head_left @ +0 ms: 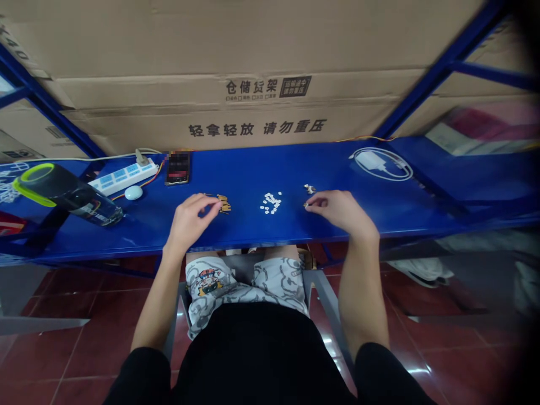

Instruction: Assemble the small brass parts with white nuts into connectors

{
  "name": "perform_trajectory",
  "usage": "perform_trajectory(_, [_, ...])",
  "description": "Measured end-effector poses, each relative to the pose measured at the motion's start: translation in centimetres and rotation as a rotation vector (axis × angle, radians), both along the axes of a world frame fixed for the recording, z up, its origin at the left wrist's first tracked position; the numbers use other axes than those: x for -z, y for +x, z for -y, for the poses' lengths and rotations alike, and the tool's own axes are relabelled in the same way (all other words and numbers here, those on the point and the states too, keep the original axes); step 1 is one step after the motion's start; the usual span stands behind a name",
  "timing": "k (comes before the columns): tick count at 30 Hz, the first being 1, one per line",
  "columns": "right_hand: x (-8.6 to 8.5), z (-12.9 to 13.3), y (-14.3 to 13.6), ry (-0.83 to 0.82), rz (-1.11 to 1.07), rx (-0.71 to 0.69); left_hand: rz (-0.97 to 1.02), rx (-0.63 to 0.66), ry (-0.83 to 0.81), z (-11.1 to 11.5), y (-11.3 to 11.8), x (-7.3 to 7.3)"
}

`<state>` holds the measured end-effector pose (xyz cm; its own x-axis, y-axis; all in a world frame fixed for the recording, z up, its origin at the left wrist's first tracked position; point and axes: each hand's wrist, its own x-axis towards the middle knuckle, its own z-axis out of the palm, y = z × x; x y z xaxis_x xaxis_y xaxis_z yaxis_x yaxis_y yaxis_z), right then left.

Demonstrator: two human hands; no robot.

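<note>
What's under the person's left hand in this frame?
Thin golden-brown pieces show at the edge of the left hand, on the blue tabletop. Whatever lies directly beneath the hand is covered, so I can't tell.

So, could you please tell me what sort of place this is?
Probably a workshop or storeroom: a blue bench, small white parts spread on it, and printed cardboard behind.
</note>
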<state>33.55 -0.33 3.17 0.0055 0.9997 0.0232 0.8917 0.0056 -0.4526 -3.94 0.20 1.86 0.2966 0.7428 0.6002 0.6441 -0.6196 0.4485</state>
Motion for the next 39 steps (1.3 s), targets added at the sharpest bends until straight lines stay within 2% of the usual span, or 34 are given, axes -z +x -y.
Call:
perform_trajectory(4, [-0.6,0.7,-2.3,-0.042,0.022,-0.136,-0.084,0.175,-0.094,2.1,3.1,0.0])
perform_trajectory(6, [-0.5,1.1,-3.7,-0.035,0.024,-0.217,-0.132,0.207,-0.134,2.5,4.4,0.4])
perform_trajectory(8, [-0.3,1.4,-5.3,-0.004,0.027,-0.302,-0.157,0.185,-0.159,2.7,5.3,0.8])
perform_trajectory(13, [0.4,2.0,-9.1,0.054,-0.014,-0.454,-0.23,0.177,-0.225,2.6,6.0,1.6])
perform_trajectory(17, [1.0,2.0,-11.1,0.1,-0.031,-0.479,-0.23,0.173,-0.237,2.1,5.5,2.0])
perform_trajectory(21, [1.4,1.7,-11.8,0.102,-0.067,-0.457,-0.191,0.16,-0.243,1.7,4.9,2.1])
perform_trajectory(26, [1.7,1.8,-11.9,0.118,-0.135,-0.496,-0.221,0.124,-0.254,1.8,4.6,1.6])
perform_trajectory(32, [2.2,1.6,-12.0,0.151,-0.214,-0.503,-0.257,0.174,-0.244,1.6,4.3,1.4])
perform_trajectory(39, [2.2,1.5,-11.8,0.119,-0.228,-0.528,-0.279,0.212,-0.232,1.5,4.2,1.2])
